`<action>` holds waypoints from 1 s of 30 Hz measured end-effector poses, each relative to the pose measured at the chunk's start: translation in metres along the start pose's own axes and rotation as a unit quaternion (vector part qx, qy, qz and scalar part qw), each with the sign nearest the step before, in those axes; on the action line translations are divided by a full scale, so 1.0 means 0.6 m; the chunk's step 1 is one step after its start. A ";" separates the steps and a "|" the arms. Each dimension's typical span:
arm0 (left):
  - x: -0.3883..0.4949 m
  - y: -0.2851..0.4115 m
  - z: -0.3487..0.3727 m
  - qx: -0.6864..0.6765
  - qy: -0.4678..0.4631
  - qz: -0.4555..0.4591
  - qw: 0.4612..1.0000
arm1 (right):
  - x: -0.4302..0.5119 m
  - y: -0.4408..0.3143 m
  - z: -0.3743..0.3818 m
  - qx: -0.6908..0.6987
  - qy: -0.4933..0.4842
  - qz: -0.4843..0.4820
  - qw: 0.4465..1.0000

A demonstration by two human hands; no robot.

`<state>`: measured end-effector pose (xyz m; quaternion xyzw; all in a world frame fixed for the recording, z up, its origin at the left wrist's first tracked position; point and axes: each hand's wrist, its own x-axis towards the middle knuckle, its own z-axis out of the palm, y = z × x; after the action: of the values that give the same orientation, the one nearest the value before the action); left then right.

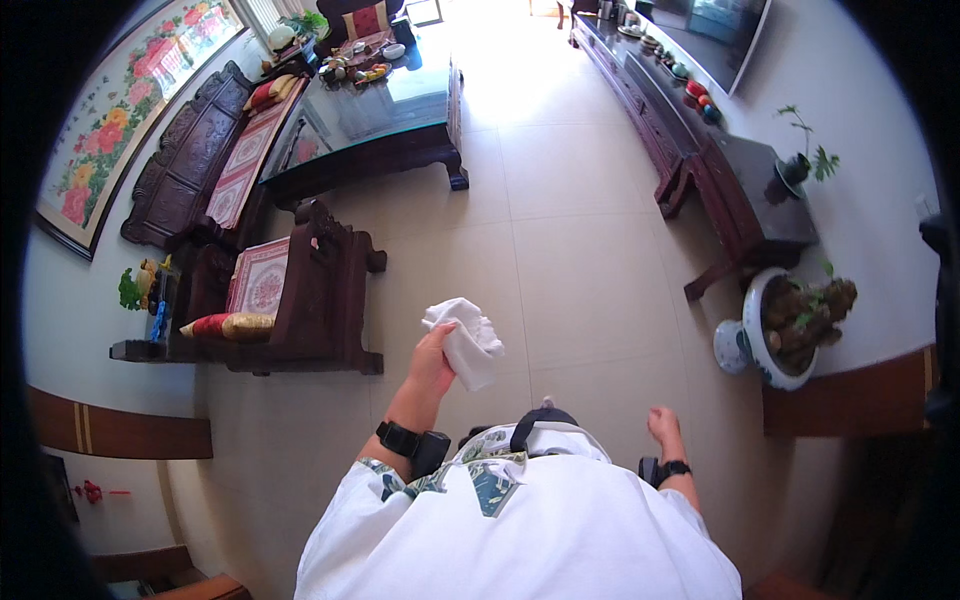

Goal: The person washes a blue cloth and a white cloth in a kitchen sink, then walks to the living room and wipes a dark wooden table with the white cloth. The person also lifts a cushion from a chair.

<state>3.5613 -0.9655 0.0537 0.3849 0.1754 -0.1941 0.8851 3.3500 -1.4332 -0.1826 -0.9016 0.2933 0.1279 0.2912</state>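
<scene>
A folded white cloth (469, 345) is in my left hand (433, 360), pinched between the thumb and the fingers, out in front of my body above the tiled floor. My right hand (664, 424) hangs low by my right side, its fingers curled in, with nothing seen in it. Both wrists carry black straps with a dark box-shaped device. The white shirt I wear fills the lower middle of the view.
A carved wooden armchair (300, 300) and a glass-topped table (375, 112) stand on the left, beside a wooden bench (191, 161). Along the right wall are a long low cabinet (720, 187) and a large ceramic planter (754, 330). Tiled floor (585, 285) lies between them.
</scene>
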 end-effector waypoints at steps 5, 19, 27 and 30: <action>0.150 0.074 0.036 -0.089 0.032 0.044 0.995 | 0.297 -0.366 -0.124 0.005 0.019 -0.147 0.989; 0.849 0.378 0.098 -0.058 0.199 0.084 0.975 | 0.792 -0.673 -0.084 -0.025 -0.093 -0.147 0.984; 1.275 0.491 0.127 -0.006 0.274 0.108 0.956 | 0.973 -0.519 -0.085 0.044 -0.203 0.194 0.959; 1.416 0.517 0.116 0.016 0.312 0.134 0.941 | 1.082 -0.563 -0.141 0.035 -0.165 0.229 0.959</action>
<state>4.4543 -0.9999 -0.1018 0.4601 0.3862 0.0532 0.7977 4.0752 -1.5566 -0.2240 -0.7658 0.4442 0.3278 0.3297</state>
